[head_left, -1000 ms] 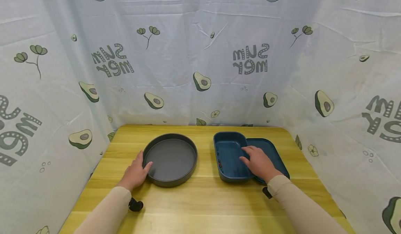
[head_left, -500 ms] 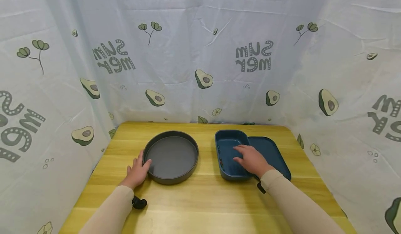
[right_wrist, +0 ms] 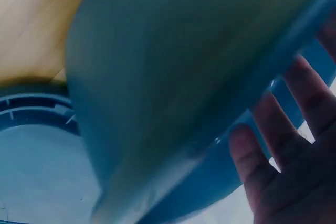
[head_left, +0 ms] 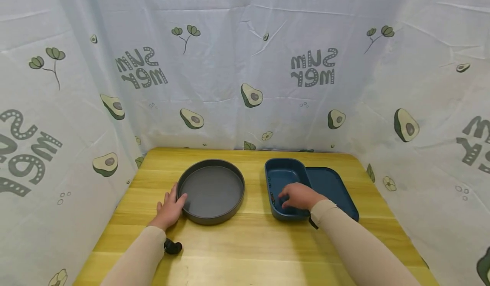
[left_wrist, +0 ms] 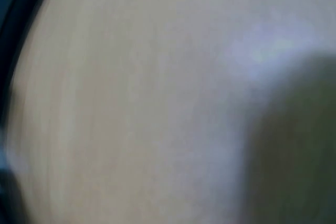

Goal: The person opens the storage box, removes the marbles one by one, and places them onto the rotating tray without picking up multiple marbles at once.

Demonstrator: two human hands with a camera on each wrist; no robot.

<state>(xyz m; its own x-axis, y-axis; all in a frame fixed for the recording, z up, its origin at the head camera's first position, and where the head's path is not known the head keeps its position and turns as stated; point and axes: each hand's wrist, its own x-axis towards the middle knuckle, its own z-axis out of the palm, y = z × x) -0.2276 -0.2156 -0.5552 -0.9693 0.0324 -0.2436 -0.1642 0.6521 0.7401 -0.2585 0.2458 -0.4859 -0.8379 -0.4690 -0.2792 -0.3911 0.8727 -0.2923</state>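
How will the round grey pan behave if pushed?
The pan should slide rather than tip: it's wide, low-walled and sits flat on the table. Probably stiff, since its rim looks evenly round. It may pivot if pushed only from the side where the left hand is. Weight: can't tell.

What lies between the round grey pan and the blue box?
Just a bare stretch of wooden tabletop between the round grey pan and the blue box, as the head view shows.

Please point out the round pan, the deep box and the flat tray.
Round pan [head_left: 212,191]: head view, bare inner floor.
Deep box [head_left: 286,177]: head view, bare inner floor.
Flat tray [head_left: 330,187]: head view, top surface.
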